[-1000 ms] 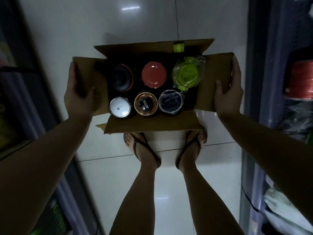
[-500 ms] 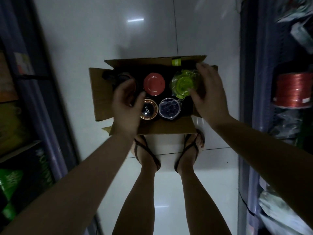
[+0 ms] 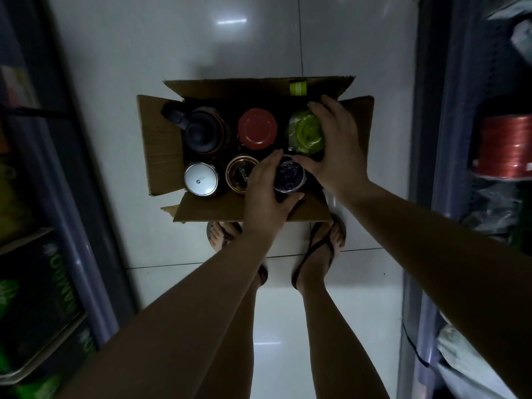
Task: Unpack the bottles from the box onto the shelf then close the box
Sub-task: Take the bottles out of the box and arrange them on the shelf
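Observation:
An open cardboard box (image 3: 161,145) sits on the floor with its flaps spread, several bottles standing inside. The back row has a black-lidded bottle with a handle (image 3: 201,133), a red-lidded one (image 3: 257,128) and a green-lidded one (image 3: 305,136). In front stand a white-lidded bottle (image 3: 200,182), a brown gold-rimmed one (image 3: 237,174) and a clear dark-topped bottle (image 3: 288,175). My left hand (image 3: 266,194) curls around the clear bottle from its near left side. My right hand (image 3: 338,151) wraps the green-lidded bottle, thumb by the clear bottle's rim.
Shelving lines both sides of a narrow white-tiled aisle. A red spool (image 3: 506,146) and bagged goods sit on the right shelves, and green-lettered cartons (image 3: 57,298) on the left. My sandalled feet (image 3: 325,243) stand against the box's near flap.
Both hands left the side flaps and came into the box. The left hand moved from the black-lidded bottle across to the clear one, while the right stayed at the green-lidded bottle.

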